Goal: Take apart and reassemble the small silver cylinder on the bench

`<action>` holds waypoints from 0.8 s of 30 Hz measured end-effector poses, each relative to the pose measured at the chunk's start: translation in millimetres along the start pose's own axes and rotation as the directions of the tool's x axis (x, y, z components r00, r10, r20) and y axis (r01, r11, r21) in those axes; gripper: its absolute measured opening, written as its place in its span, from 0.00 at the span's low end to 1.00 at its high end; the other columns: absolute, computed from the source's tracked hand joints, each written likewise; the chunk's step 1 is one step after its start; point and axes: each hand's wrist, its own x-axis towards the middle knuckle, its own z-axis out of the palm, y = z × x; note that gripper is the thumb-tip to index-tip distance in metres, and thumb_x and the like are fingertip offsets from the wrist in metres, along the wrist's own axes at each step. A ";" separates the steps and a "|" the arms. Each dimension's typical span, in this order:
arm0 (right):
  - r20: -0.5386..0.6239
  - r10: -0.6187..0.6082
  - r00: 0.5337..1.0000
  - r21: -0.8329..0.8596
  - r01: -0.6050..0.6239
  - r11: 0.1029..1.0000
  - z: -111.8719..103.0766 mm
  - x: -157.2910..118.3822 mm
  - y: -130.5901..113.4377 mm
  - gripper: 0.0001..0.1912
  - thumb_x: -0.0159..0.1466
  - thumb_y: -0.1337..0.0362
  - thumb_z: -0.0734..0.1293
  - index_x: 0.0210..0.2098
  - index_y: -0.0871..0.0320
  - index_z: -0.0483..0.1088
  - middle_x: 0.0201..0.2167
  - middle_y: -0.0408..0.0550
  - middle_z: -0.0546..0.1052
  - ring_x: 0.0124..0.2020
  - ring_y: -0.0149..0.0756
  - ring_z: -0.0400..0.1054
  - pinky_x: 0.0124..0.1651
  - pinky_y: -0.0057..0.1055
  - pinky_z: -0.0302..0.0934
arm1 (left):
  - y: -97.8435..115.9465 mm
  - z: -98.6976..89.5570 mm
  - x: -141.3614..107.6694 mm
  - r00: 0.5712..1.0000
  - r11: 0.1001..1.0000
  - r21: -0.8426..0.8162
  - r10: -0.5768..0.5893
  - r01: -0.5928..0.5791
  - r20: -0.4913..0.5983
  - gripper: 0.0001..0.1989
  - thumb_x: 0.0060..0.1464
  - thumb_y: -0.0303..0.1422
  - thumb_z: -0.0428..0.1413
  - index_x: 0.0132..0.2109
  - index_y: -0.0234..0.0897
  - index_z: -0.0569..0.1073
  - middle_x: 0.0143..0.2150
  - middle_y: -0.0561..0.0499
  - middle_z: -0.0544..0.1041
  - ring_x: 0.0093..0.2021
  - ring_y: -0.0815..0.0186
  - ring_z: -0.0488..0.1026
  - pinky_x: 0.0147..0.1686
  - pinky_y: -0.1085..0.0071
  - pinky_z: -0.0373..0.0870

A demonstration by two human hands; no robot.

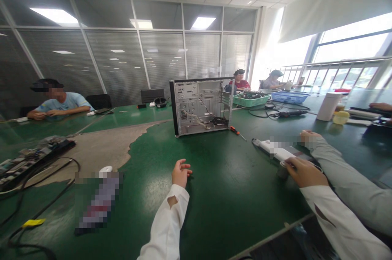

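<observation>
My right hand (304, 173) pinches the cylinder (282, 172) near its top, over the table (232, 186), right of centre. I'd judge it light, stiff, perhaps slippery; best held around its sides. My left hand (181, 173) is empty, fingers loosely curled.

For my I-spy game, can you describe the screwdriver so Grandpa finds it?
On the green table stands an open computer case. Beside its bottom right corner in this view lies the screwdriver, set apart by its orange handle.
</observation>
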 end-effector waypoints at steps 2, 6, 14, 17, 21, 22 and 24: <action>-0.035 0.008 0.999 0.003 -0.008 1.000 -0.6 -1.3 -2.1 0.12 0.55 0.58 0.55 0.27 0.56 0.65 0.30 0.49 0.72 0.33 0.40 0.66 0.34 0.33 0.58 | 0.3 0.1 0.0 1.000 1.000 -0.006 -0.005 0.005 0.001 0.21 0.37 0.14 0.42 0.41 0.32 0.61 0.28 0.54 0.68 0.18 0.76 0.68 0.18 0.80 0.61; -0.112 0.010 0.994 -0.021 -0.012 1.000 -3.7 -10.6 -3.8 0.15 0.55 0.56 0.54 0.34 0.56 0.66 0.37 0.50 0.71 0.37 0.43 0.65 0.38 0.36 0.58 | 0.5 -0.1 -0.1 1.000 1.000 -0.016 -0.011 0.011 -0.003 0.21 0.37 0.14 0.42 0.41 0.33 0.62 0.28 0.54 0.68 0.18 0.76 0.68 0.18 0.80 0.61; -0.026 0.183 0.983 0.015 -0.183 0.983 9.9 -42.4 18.7 0.29 0.54 0.53 0.54 0.51 0.62 0.52 0.42 0.62 0.68 0.39 0.49 0.66 0.37 0.39 0.60 | 0.4 -1.0 -0.7 1.000 1.000 -0.007 -0.011 0.011 0.002 0.21 0.38 0.14 0.42 0.41 0.33 0.62 0.28 0.54 0.69 0.19 0.77 0.68 0.18 0.81 0.61; 0.075 0.226 0.971 0.071 -0.231 0.970 8.8 -44.9 18.6 0.29 0.55 0.53 0.55 0.53 0.60 0.49 0.40 0.61 0.70 0.35 0.49 0.68 0.33 0.38 0.61 | 1.1 -1.5 -0.9 1.000 1.000 -0.012 -0.009 0.009 0.000 0.21 0.38 0.14 0.42 0.41 0.33 0.62 0.28 0.54 0.69 0.19 0.76 0.68 0.18 0.81 0.62; 0.061 0.206 0.977 0.114 -0.212 0.971 1.4 -45.2 -5.2 0.30 0.54 0.54 0.57 0.53 0.60 0.50 0.39 0.60 0.70 0.34 0.49 0.68 0.29 0.37 0.61 | 1.9 -1.3 -0.9 1.000 1.000 -0.014 -0.011 0.011 -0.001 0.20 0.38 0.14 0.42 0.41 0.32 0.62 0.28 0.54 0.69 0.19 0.76 0.69 0.18 0.80 0.62; 0.048 0.191 0.980 0.134 -0.195 0.971 -1.4 -45.1 -17.3 0.29 0.54 0.54 0.57 0.53 0.58 0.50 0.39 0.59 0.70 0.34 0.48 0.68 0.29 0.37 0.61 | 2.0 -1.2 -0.9 1.000 1.000 -0.013 -0.011 0.011 -0.001 0.21 0.38 0.14 0.42 0.41 0.32 0.62 0.28 0.54 0.69 0.19 0.76 0.69 0.18 0.80 0.62; 0.034 0.130 0.991 0.198 -0.134 0.971 -8.3 -43.2 -49.1 0.27 0.56 0.54 0.56 0.53 0.56 0.50 0.39 0.54 0.70 0.33 0.44 0.68 0.30 0.35 0.62 | 2.1 -0.8 -0.8 1.000 1.000 -0.013 -0.012 0.012 -0.001 0.21 0.38 0.14 0.42 0.41 0.32 0.62 0.28 0.53 0.69 0.19 0.76 0.68 0.18 0.80 0.62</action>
